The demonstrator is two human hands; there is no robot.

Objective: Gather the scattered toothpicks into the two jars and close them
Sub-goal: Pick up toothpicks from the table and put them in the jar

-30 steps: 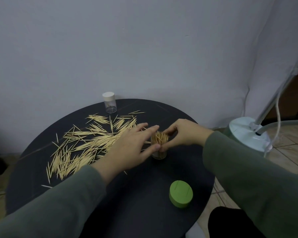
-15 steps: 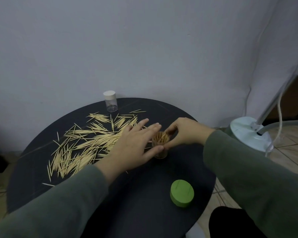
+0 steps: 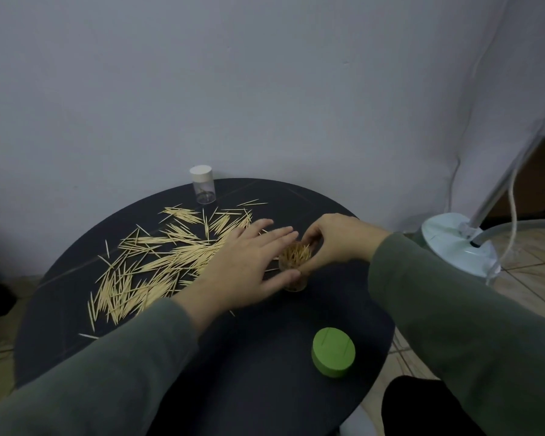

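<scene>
I see the right hand (image 3: 337, 239) curled round the open jar (image 3: 293, 272), mid-table (image 3: 265, 388), packed with toothpicks. Left hand (image 3: 249, 262) flat, fingers straight, thumb touching the jar. Risk: left hand nudges the jar, tips it, spills onto the loose toothpicks (image 3: 158, 259). Green lid (image 3: 333, 352) off.

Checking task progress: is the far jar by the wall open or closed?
Closed: the far jar stands upright with its white cap on.

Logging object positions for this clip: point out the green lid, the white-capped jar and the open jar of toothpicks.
green lid (image 3: 333, 347): head view, flat top.
white-capped jar (image 3: 204, 191): head view, clear wall.
open jar (image 3: 294, 258): head view, toothpick tips at mouth.
</scene>
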